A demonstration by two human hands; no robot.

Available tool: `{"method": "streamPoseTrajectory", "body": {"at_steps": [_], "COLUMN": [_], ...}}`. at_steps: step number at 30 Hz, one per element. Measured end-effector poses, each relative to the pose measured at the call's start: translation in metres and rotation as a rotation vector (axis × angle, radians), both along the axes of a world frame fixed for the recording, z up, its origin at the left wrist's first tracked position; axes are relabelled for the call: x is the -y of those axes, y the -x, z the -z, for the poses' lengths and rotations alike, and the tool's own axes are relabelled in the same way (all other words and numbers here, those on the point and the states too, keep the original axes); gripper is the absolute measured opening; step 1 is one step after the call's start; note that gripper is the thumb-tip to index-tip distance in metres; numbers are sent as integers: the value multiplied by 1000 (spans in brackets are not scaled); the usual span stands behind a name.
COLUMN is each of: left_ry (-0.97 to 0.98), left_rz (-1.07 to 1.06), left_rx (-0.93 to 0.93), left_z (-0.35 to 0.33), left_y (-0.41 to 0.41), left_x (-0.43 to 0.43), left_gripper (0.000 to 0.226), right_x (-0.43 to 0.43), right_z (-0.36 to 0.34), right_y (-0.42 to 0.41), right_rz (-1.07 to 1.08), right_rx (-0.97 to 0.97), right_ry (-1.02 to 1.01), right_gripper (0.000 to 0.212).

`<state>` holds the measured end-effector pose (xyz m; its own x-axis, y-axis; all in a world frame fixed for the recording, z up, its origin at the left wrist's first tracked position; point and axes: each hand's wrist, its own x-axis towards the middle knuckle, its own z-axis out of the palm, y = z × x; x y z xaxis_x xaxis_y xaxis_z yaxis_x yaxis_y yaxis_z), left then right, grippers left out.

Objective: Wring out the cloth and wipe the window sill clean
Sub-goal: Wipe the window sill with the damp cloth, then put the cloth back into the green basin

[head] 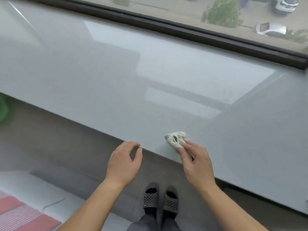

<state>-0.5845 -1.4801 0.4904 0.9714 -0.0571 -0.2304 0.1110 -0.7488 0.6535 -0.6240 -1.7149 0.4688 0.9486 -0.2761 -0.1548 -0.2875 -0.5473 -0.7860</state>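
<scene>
Wiping, seemingly: right hand (196,162) pinches cloth (175,139) on sill (116,80); left hand (124,162), at nine o'clock, relaxed, empty; next, probably sweep toward twelve.

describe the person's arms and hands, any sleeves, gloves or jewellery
No sleeves are in view: the left forearm and right forearm are bare right down to the frame's edge. The left hand and right hand are ungloved, and no watch, ring, bracelet or marking shows on either.
</scene>
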Motion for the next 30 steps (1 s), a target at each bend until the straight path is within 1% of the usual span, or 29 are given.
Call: {"method": "streamPoseTrajectory", "body": {"at_steps": [3, 7, 9, 14, 20, 23, 30], "left_ry": [-50, -142, -184, -250, -302, -371, -497], "left_rz": [-91, -232, -312, -554, -718, -756, -848], "left_rx": [10, 47, 54, 68, 79, 84, 32], "left_z": [-31, -74, -89, -122, -144, -149, -151], "left_y": [7, 19, 24, 33, 31, 24, -7], "left_x": [-42, -115, -153, -272, -422, -498, -670], "left_gripper": [31, 46, 46, 31, 41, 44, 46], "right_x": [-34, -98, -135, -264, -436, -523, -710], "right_z": [-36, -82, -102, -152, -189, -195, -195], "right_y": [-15, -50, -72, -132, -186, -211, -277], "right_rz": [-158, -401, -505, -757, -914, -964, -1071], "right_rx": [35, 139, 198, 298, 398, 419, 461], "right_ry": [12, 74, 94, 110, 110, 109, 80], "right_gripper": [22, 18, 14, 13, 14, 14, 15]}}
